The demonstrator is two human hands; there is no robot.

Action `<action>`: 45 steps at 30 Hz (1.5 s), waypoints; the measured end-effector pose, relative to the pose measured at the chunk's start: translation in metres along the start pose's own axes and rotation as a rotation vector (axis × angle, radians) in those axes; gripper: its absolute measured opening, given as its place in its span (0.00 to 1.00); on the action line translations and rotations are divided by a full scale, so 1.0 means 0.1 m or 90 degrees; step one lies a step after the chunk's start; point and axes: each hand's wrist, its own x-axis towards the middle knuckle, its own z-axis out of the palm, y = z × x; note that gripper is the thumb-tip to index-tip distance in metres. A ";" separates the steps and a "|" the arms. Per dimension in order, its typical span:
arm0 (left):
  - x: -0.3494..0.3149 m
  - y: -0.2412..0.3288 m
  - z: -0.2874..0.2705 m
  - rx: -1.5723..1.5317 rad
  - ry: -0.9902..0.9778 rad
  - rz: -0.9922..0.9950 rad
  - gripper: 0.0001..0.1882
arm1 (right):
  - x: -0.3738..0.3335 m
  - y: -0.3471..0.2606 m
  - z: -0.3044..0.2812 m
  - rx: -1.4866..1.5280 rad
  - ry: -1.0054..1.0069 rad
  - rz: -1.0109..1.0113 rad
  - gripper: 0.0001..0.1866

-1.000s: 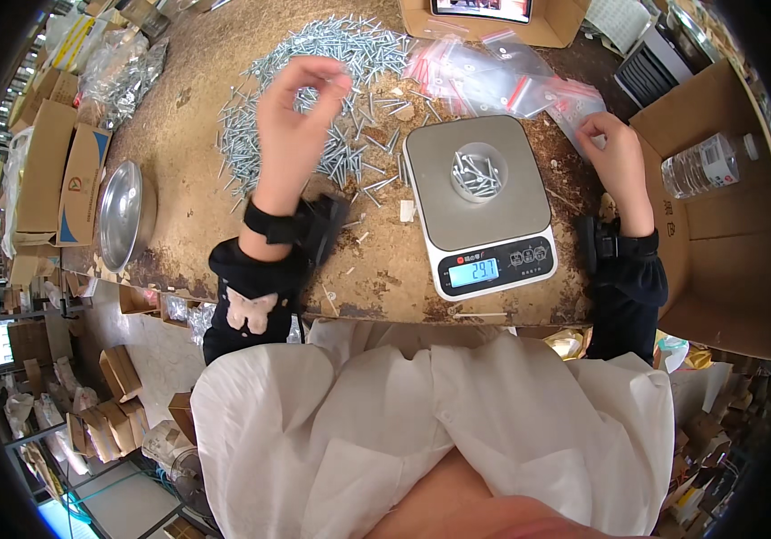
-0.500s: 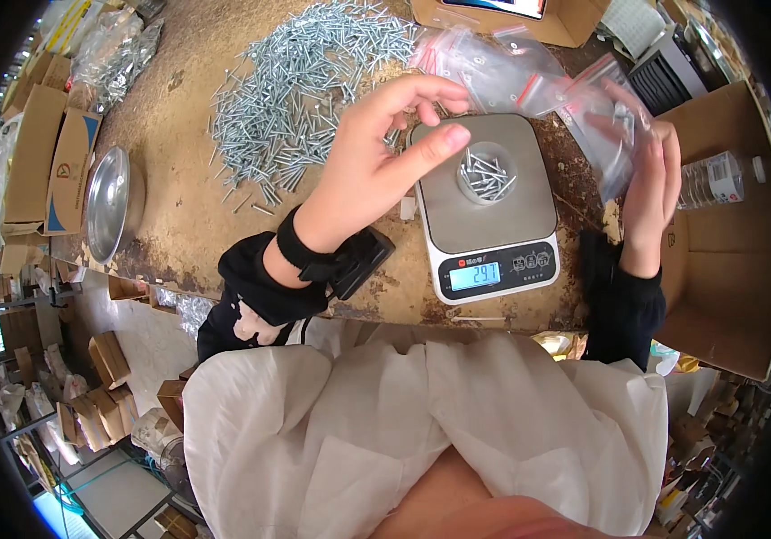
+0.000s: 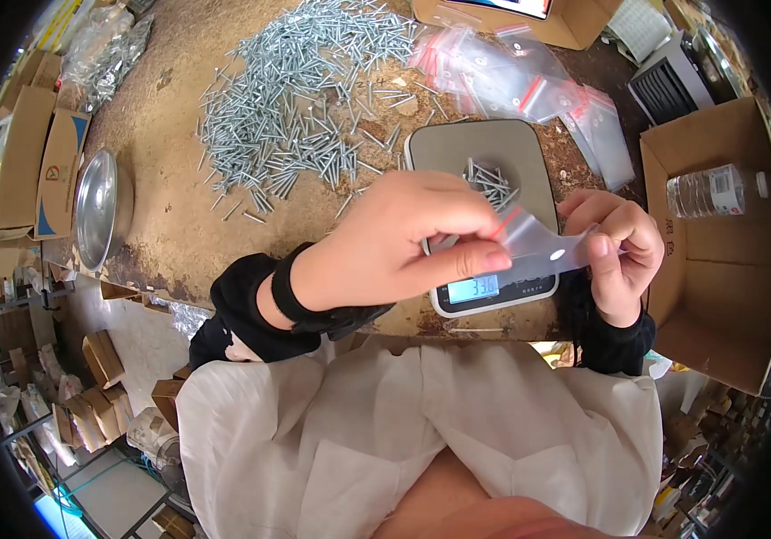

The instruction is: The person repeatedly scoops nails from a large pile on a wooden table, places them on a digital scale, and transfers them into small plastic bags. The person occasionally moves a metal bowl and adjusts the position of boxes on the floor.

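Note:
A small clear zip bag [image 3: 538,247] with a red seal line is stretched between my two hands, over the front part of the digital scale [image 3: 533,148]. Thumb and fingers of my left hand [image 3: 412,238] pinch the red-lined end. My right hand [image 3: 619,251] grips the opposite end with curled fingers. Behind the bag, a small round cup of screws [image 3: 491,184] rests on the scale's plate, partly hidden by my left hand. The lit display [image 3: 473,288] shows below my left fingertips. A large heap of silvery screws [image 3: 286,99] spreads over the table beyond my left hand.
More red-lined zip bags [image 3: 502,72] lie behind the scale. An open cardboard box [image 3: 713,296] with a plastic bottle [image 3: 709,191] in it stands at the right. On the left are a metal bowl [image 3: 98,211] and cardboard boxes [image 3: 62,171].
My right hand has come back from the bags beside the scale with one zip bag. My left hand has moved nearer to me and now pinches that bag too.

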 end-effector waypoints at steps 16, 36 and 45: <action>-0.09 0.08 0.26 -0.222 -0.103 -0.085 0.14 | -0.01 0.01 0.32 -0.437 0.047 -0.339 0.18; -0.14 0.03 0.32 -0.537 -0.151 -0.246 0.09 | -0.05 -0.11 0.28 -0.467 -0.023 -0.342 0.10; -0.12 -0.02 0.31 -0.403 -0.278 -0.149 0.13 | -0.06 -0.17 0.23 -0.424 -0.083 -0.334 0.08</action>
